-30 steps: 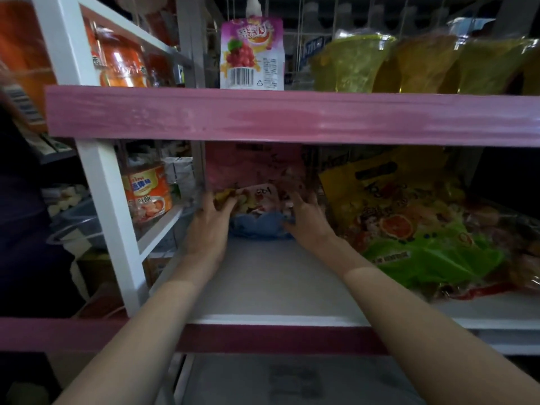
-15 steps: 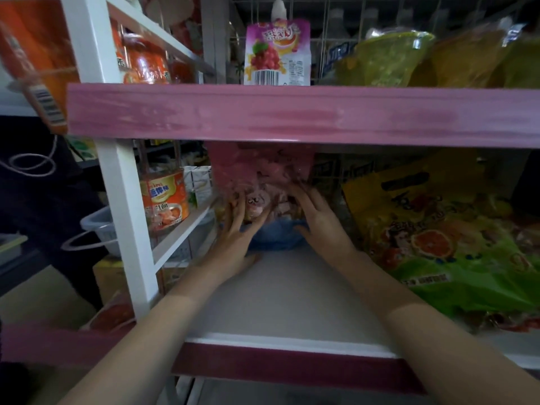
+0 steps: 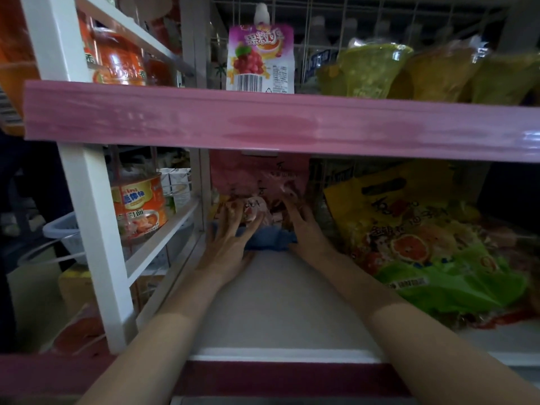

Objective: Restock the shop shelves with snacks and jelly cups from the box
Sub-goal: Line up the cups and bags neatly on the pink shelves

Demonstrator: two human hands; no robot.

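Left hand (image 3: 230, 244) and right hand (image 3: 304, 226), fingers spread flat, press the pink snack bag (image 3: 260, 182), seemingly upright, at the shelf (image 3: 280, 302) back.

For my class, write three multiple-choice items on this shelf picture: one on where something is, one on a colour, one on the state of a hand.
1. Where does the purple grape pouch stand?
A. on the upper shelf
B. on the lower shelf, in front of the hands
C. in the white basket

2. What colour is the front strip of the upper shelf?
A. green
B. pink
C. black

3. What is the left hand doing?
A. hanging idle below the shelf
B. holding a can
C. pressing spread fingers on the pink bag

Key:
1 A: the pouch stands above the strip, beside the green jelly packs.
2 B: the strip is plainly pink.
3 C: the left hand lies with straight fingers on the pink bag at the back of the lower shelf; the right hand touches it too.
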